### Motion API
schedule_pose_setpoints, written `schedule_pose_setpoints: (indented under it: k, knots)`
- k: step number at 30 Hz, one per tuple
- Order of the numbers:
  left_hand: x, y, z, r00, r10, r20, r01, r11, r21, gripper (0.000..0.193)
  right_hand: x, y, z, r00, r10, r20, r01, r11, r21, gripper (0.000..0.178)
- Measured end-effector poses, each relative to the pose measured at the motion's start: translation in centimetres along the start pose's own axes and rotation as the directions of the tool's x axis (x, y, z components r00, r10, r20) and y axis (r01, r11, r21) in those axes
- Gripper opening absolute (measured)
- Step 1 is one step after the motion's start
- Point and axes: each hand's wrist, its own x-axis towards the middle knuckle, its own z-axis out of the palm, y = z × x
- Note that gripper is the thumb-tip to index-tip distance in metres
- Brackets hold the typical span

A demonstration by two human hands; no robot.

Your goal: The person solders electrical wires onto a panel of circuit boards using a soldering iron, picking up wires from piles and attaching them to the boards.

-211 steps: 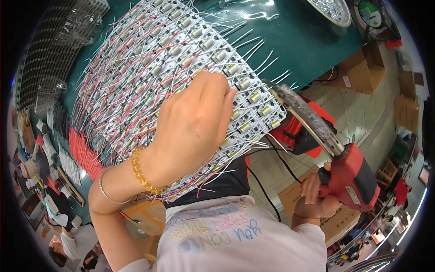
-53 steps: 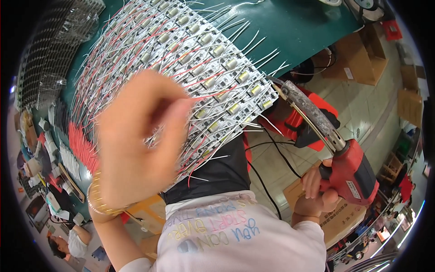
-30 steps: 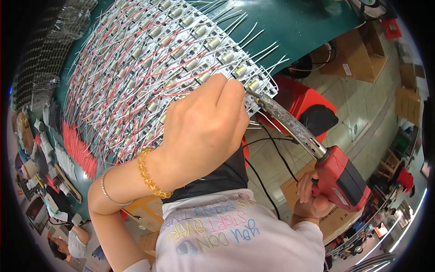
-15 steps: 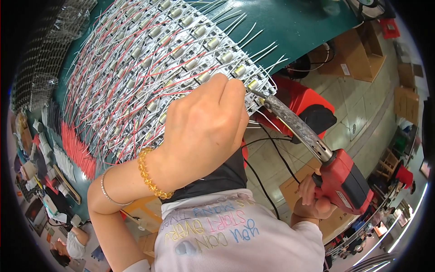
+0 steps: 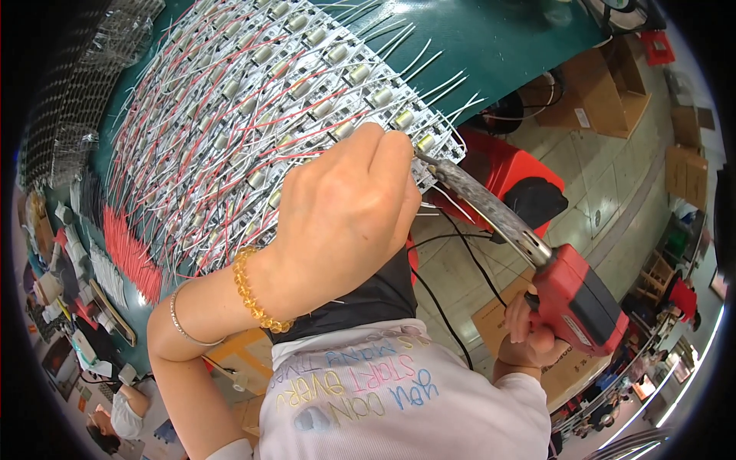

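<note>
A large panel of white circuit boards (image 5: 335, 55) lies on the green mat, studded with small cylindrical components and bristling with red, white and black wires. Over its near right corner my left hand (image 5: 345, 203) is closed, fingertips pinched downward; whatever they hold is hidden behind the hand. My right hand (image 5: 527, 337) grips the red and black handle of a gun-shaped soldering iron (image 5: 579, 300). Its grey barrel slants up to the left. The tip meets the panel's corner, right beside my left fingertips, near the last yellowish component (image 5: 425, 143).
A bundle of red wires (image 5: 134, 253) and a bundle of white wires (image 5: 109, 274) lie on the green mat (image 5: 491, 34) at the left. Beyond the panel's right edge are a red stool (image 5: 491, 165), a black cable (image 5: 468, 268) and cardboard boxes (image 5: 594, 92).
The soldering iron's handle has shifted slightly left and up with my right hand, its tip moving a little closer to my left fingertips. My left hand has barely moved.
</note>
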Motion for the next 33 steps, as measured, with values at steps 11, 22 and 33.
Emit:
schedule_pose_setpoints:
  k: [11, 22, 33]
  knots:
    - [-0.1, 0.0, 0.1, 1.000, 0.004, -0.001, -0.004, 1.000, -0.005, 0.017, 0.7, -2.6, 4.1, 1.000, -0.008, -0.020, 0.012, 0.982, 0.191, 0.085]
    - [0.6, 1.1, -4.6, 0.978, -0.074, -0.193, 0.067, 0.997, -0.041, 0.008, 0.7, -2.5, 1.9, 0.989, -0.053, 0.139, 0.023, 0.977, 0.211, 0.082]
    - [-0.6, 1.2, 1.0, 0.997, 0.075, 0.028, -0.074, 0.997, -0.026, 0.015, -1.2, -0.3, 0.1, 0.947, -0.015, 0.321, -0.019, 0.994, 0.103, 0.085]
